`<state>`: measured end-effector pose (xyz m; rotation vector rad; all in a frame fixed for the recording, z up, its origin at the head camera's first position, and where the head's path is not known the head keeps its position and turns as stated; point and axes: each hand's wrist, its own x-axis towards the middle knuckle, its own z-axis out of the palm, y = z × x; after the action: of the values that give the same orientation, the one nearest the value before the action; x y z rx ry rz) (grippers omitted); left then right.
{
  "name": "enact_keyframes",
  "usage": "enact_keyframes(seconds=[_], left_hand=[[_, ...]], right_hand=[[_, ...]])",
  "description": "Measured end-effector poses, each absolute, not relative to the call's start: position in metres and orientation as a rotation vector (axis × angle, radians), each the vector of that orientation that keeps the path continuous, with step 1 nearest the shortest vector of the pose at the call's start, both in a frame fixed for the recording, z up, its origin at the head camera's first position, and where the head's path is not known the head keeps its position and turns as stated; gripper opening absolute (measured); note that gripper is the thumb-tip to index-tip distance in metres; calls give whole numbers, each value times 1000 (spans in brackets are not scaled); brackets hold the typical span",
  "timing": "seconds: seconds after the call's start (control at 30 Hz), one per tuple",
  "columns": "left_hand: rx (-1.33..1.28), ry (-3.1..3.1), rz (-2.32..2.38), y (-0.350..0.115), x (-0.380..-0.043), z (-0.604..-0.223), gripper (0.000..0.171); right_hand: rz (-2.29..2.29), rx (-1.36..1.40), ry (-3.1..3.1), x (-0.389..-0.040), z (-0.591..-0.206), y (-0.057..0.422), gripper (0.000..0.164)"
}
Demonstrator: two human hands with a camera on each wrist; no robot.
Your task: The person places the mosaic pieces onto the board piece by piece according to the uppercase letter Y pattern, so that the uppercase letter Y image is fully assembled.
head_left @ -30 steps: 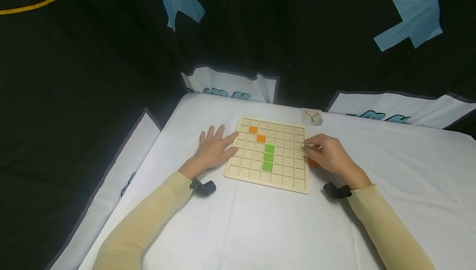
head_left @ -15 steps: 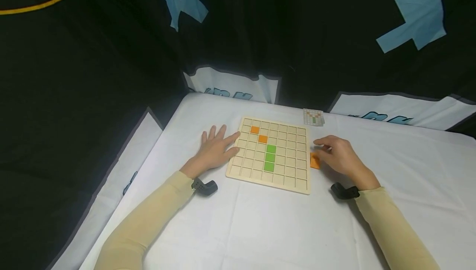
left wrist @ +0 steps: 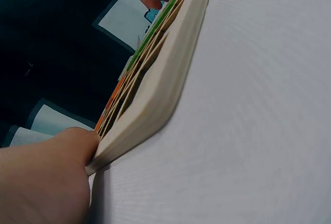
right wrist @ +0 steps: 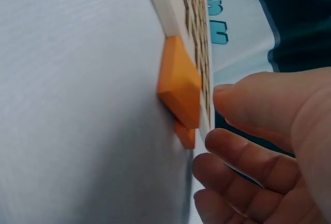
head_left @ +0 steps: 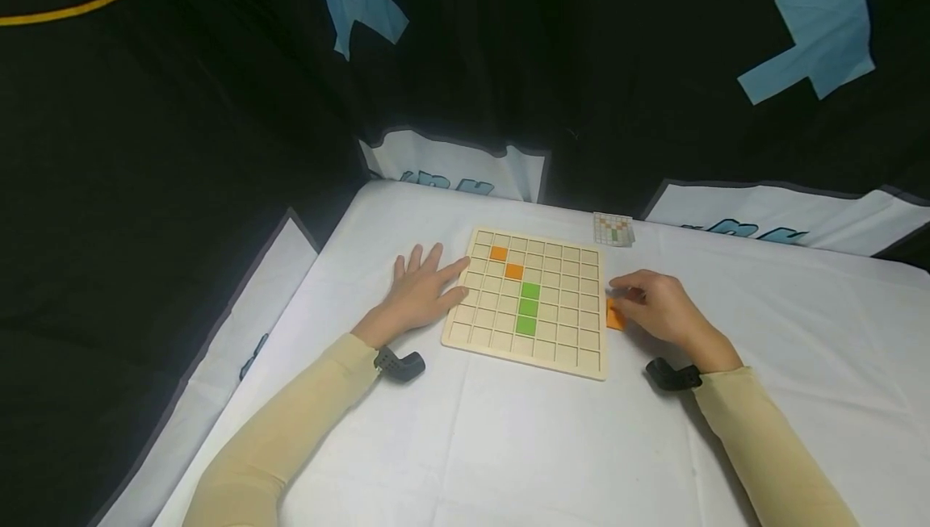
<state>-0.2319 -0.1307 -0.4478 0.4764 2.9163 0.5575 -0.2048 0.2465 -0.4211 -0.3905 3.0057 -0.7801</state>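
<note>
A square wooden grid board (head_left: pixel 559 357) lies on the white table. Two orange tiles (head_left: pixel 514 271) sit diagonally in its upper left cells, and a column of green tiles (head_left: pixel 529 307) fills cells near the middle. My left hand (head_left: pixel 414 297) rests with spread fingers at the board's left edge, thumb and index finger touching it. Just off the right edge, my right hand (head_left: pixel 657 309) hovers with loosely bent fingers. In the right wrist view its thumb (right wrist: pixel 248 102) is apart from the orange block (right wrist: pixel 178 81) beside the board. A second orange block (right wrist: pixel 184 135) is partly hidden behind that one.
A small card (head_left: pixel 613 229) printed with a coloured grid lies beyond the board's far right corner. White cloth (head_left: pixel 552 446) covers the table. Dark curtains (head_left: pixel 465 51) with blue tape patches (head_left: pixel 817 35) hang behind it.
My right hand has drawn back to the right from the board's edge, uncovering more of the orange block, then shifted slightly left. The left hand stays put at the board.
</note>
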Motion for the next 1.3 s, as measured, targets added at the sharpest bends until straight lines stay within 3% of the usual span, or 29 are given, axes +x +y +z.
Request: enact_keyframes(seconds=[1.3], left_hand=[[473,2915,545,-131,-232,-448,62]], right_hand=[[-806,-420,2961,-204,-427,242,30]])
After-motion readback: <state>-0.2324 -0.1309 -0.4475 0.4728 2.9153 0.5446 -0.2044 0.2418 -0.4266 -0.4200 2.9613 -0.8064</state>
